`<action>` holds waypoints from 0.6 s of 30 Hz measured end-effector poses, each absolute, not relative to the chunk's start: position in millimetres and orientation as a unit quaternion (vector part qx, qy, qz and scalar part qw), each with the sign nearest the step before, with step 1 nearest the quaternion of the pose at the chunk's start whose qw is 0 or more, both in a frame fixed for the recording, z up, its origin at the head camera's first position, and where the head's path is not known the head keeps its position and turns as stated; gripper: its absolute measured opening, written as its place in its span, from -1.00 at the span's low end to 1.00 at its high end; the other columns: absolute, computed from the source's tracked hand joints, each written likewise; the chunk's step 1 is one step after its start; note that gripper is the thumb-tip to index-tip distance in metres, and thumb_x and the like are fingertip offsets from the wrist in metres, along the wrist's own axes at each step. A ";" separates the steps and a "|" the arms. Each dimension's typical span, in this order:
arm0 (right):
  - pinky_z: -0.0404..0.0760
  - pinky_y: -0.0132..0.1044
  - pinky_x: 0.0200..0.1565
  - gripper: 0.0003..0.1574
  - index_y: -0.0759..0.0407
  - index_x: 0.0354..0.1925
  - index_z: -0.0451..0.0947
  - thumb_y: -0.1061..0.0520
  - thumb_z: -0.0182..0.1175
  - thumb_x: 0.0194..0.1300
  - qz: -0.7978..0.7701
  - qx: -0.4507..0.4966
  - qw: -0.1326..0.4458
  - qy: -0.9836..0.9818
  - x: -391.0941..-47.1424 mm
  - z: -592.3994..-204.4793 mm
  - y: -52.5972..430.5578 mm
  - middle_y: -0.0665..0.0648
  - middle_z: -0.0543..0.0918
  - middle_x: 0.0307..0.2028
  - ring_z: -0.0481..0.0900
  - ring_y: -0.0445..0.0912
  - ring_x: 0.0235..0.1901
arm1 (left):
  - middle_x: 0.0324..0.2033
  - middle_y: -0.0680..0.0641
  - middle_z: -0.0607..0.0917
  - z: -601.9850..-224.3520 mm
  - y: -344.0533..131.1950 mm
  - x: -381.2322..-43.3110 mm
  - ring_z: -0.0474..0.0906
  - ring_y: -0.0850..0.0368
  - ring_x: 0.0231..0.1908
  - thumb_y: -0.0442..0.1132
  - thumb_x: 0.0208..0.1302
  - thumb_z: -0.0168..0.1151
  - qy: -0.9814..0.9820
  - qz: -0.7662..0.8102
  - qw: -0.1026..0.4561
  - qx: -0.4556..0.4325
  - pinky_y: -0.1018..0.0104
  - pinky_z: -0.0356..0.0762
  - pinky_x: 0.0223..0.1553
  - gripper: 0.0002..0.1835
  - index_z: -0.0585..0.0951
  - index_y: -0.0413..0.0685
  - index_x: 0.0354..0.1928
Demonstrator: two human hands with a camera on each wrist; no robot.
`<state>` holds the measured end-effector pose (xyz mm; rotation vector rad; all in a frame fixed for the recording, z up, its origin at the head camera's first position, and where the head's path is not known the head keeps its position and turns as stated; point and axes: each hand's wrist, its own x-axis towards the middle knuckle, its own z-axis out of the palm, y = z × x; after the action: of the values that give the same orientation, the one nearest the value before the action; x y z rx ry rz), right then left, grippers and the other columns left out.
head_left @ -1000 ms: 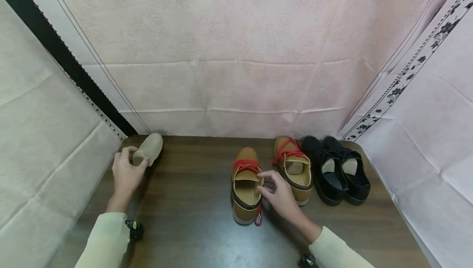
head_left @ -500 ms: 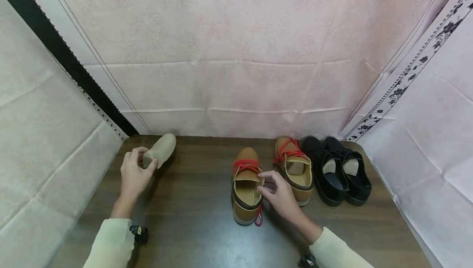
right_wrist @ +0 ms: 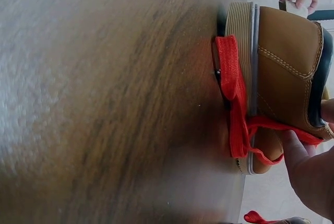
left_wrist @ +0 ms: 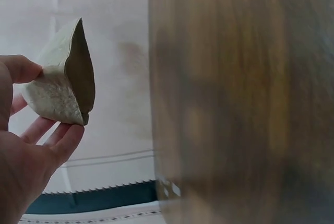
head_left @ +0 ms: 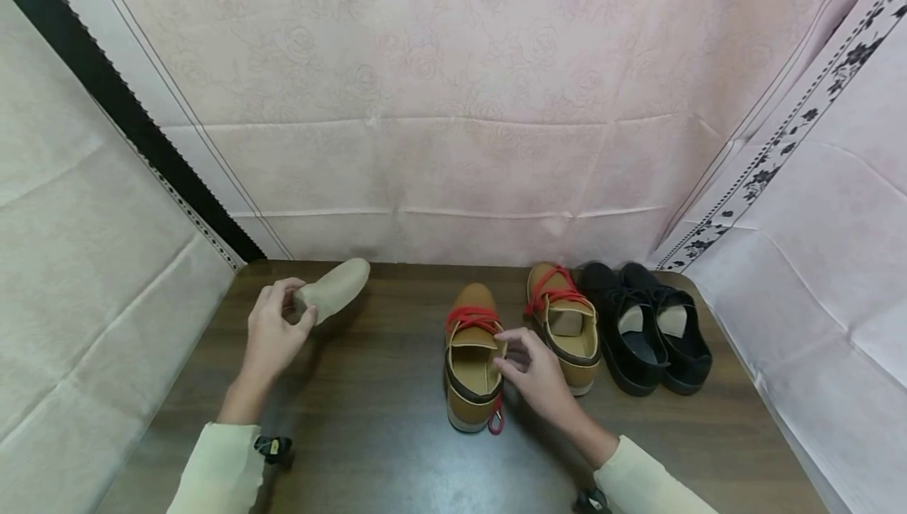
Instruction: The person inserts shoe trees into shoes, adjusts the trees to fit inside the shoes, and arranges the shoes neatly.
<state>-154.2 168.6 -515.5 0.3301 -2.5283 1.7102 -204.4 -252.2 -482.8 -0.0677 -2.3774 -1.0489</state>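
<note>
My left hand (head_left: 272,333) pinches a beige, toe-shaped shoe insert (head_left: 340,287) at its back end, holding it over the table's far left part. The left wrist view shows the insert (left_wrist: 55,96) between thumb and fingers, with its hollow side facing right. In the middle stands a brown shoe (head_left: 475,295) with red laces, its toe pointing away and its inside bare. My right hand (head_left: 534,371) pinches that shoe's collar on the right side. Seen from the right wrist, a red lace (right_wrist: 237,98) hangs down the shoe's side onto the table.
A second brown shoe (head_left: 583,372) stands right of my right hand, with an insert (head_left: 565,321) in it. Beside it is a pair of black shoes (head_left: 627,368), also with pale inserts. Pale cloth (head_left: 425,168) walls in the wooden table (head_left: 375,419) at the back and sides.
My left hand has moved to the right with the shoe insert, which has turned so its tip points more to the right. My right hand and the shoes have stayed put.
</note>
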 end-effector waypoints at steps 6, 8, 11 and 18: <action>0.71 -0.32 0.03 -0.57 0.01 0.08 0.60 0.30 0.41 0.29 0.554 0.110 0.037 -0.824 -154.7 -516.2 168.7 0.07 0.61 0.08 0.68 0.00 0.09 | -0.06 -0.27 0.58 -475.0 -241.9 -203.6 0.67 -0.22 -0.05 -0.47 0.20 0.38 -0.881 -0.393 0.258 -0.051 0.16 0.71 -0.01 -0.57 0.58 -0.24 0.13; 0.72 -0.31 0.02 -0.57 0.03 0.08 0.60 0.31 0.41 0.29 0.554 0.112 0.039 -0.824 -154.6 -516.3 168.7 0.08 0.61 0.08 0.68 0.02 0.09 | -0.05 -0.28 0.58 -473.4 -238.7 -203.2 0.67 -0.23 -0.04 -0.49 0.21 0.36 -0.880 -0.396 0.253 -0.063 -0.04 0.68 -0.01 -0.57 0.57 -0.25 0.14; 0.72 -0.30 0.02 -0.57 0.02 0.08 0.61 0.31 0.42 0.29 0.554 0.110 0.039 -0.824 -154.4 -516.4 168.5 0.08 0.62 0.08 0.68 0.02 0.09 | -0.04 -0.28 0.58 -470.7 -234.4 -201.9 0.65 -0.24 -0.03 -0.51 0.23 0.33 -0.879 -0.405 0.240 -0.080 -0.14 0.66 0.00 -0.57 0.56 -0.25 0.16; 0.72 -0.30 0.01 -0.56 -0.01 0.06 0.61 0.31 0.42 0.28 0.552 0.108 0.041 -0.826 -154.7 -516.4 168.2 0.08 0.62 0.07 0.68 0.01 0.08 | 0.02 -0.26 0.57 -462.7 -224.9 -199.3 0.63 -0.23 0.03 -0.51 0.29 0.28 -0.875 -0.416 0.217 -0.118 -0.13 0.64 0.05 -0.56 0.53 -0.23 0.22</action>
<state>-154.7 168.2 -516.4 0.3302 -2.5288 1.6916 -199.3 -224.9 -462.7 -0.3257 -2.4240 -1.1529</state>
